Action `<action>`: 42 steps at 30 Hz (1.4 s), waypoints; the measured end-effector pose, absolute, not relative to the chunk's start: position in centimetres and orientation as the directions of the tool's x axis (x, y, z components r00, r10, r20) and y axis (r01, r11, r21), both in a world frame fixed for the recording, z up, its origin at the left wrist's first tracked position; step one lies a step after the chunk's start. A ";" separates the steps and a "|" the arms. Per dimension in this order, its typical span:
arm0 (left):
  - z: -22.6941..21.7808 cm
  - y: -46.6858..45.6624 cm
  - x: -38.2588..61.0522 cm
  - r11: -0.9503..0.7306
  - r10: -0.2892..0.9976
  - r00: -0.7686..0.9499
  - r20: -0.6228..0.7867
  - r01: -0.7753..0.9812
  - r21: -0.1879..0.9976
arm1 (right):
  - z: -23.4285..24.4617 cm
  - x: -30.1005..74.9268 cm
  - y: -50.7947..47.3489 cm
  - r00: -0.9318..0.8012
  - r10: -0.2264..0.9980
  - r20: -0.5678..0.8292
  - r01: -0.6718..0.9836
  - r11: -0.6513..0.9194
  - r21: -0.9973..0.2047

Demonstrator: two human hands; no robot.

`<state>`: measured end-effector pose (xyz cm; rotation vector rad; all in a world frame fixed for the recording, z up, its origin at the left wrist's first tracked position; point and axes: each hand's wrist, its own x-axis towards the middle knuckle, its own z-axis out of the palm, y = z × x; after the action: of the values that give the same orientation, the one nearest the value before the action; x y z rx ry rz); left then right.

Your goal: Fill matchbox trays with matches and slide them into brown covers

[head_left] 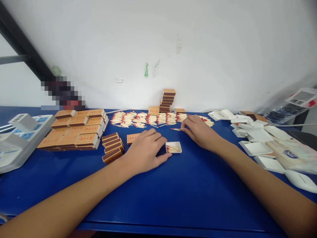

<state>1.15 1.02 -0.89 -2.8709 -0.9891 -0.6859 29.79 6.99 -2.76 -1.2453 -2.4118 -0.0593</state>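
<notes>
A small white matchbox tray (173, 147) with a few red-tipped matches in it lies on the blue table (173, 195). My left hand (146, 150) rests curled beside it, thumb and fingers touching the tray's left end. My right hand (199, 130) reaches toward a long row of loose matches (148, 119), its fingers pinched on one match (175, 129) lying on the table.
Stacks of orange matchboxes (74, 130) lie at the left, with a short pile (112, 147) and a single box (132, 138) nearer my left hand. A tall stack (167, 99) stands by the wall. White empty trays (257, 142) crowd the right. A white power strip (19, 138) sits far left.
</notes>
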 end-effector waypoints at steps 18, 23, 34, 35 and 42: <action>-1.0 1.1 1.1 -0.797 0.577 0.702 0.417 0.596 0.098 | -2.9 28.5 6.5 -0.480 0.782 0.398 0.767 0.594 -0.241; -1.0 1.3 1.1 -0.781 0.601 0.682 0.417 0.613 0.122 | -2.7 28.5 6.2 -0.489 0.785 0.381 0.777 0.590 -0.218; -1.0 1.3 1.0 -0.733 0.640 0.615 0.460 0.669 0.124 | 0.0 25.6 1.4 -0.609 0.689 0.393 0.659 0.715 -0.232; -1.1 1.3 1.0 -0.733 0.640 0.616 0.459 0.669 0.125 | 0.0 25.6 1.3 -0.609 0.691 0.390 0.652 0.716 -0.251; -1.1 1.4 1.0 -0.747 0.630 0.627 0.459 0.651 0.135 | 1.7 32.1 4.1 -0.343 0.868 0.360 0.824 0.461 -0.328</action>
<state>0.98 1.35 -1.10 -2.7939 -1.1002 -0.7610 32.13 4.07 1.73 -1.4096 -2.2304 0.1203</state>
